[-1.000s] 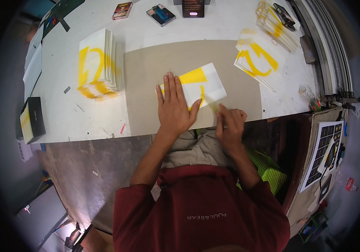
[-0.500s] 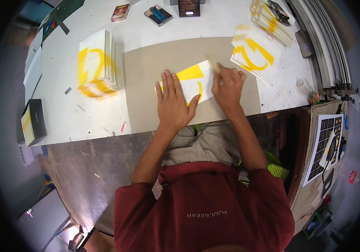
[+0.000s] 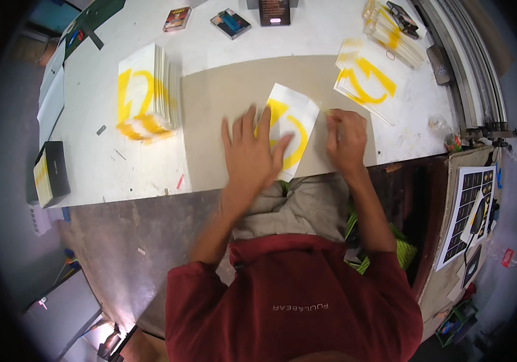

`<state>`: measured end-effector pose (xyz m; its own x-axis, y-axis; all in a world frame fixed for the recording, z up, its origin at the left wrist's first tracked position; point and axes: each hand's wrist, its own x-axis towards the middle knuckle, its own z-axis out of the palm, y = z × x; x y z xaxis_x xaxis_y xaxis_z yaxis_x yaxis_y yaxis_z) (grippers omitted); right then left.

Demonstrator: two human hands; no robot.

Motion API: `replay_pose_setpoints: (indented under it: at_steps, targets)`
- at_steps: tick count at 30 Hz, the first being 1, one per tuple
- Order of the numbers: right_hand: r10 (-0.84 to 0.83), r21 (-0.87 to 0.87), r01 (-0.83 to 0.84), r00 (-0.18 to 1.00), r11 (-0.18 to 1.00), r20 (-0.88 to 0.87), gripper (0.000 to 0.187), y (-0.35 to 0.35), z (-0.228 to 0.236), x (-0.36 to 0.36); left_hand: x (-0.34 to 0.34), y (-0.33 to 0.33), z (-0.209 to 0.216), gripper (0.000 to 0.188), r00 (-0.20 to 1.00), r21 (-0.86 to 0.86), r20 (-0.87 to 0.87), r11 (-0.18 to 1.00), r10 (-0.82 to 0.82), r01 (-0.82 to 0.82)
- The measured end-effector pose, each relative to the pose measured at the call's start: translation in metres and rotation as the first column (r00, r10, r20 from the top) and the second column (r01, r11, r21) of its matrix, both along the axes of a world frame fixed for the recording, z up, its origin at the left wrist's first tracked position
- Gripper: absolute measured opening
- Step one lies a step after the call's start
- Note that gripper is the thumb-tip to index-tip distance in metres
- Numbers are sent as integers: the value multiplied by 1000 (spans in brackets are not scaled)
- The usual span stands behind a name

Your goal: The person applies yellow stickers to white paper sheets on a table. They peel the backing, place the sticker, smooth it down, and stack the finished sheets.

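In the head view, we see a white paper piece (image 3: 293, 125) with bold yellow shapes, lying slanted on the tan mat (image 3: 210, 96) between our hands. Our left hand (image 3: 249, 152), fingers spread, overlaps its left edge; our curled right hand (image 3: 347, 140) is just beside its right edge, blur hiding any grip.

the head-worn fisheye looks steeply down from head height, upright and unmirrored, bending straight edges toward its dark rim. it sits close over the dark red shirt (image 3: 294, 277) at the bottom, taking in the desk (image 3: 92, 172) across the upper half and floor (image 3: 113, 235) at lower left.
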<state>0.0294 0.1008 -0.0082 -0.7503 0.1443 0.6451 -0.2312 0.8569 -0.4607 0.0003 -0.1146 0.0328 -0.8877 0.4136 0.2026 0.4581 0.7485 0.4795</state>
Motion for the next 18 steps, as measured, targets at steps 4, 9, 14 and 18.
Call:
replay_pose_setpoints:
  at_steps: [4,9,14,18]
  targets:
    - [102,149,-109,993,983,57,19,-22,0,-14,-92,-5,1,62,844,515,325,828,-427,221]
    - [288,211,-317,945,925,155,24,-66,-19,19,-113,-4,-11,69,731,154,511,885,-452,440]
    - [307,132,-320,945,938,113,27,-53,8,22,-109,-13,-22,68,727,185,493,874,-478,449]
    - [239,200,-275,953,940,187,24,-35,-1,41,-111,-13,-27,54,688,232,376,781,-622,579]
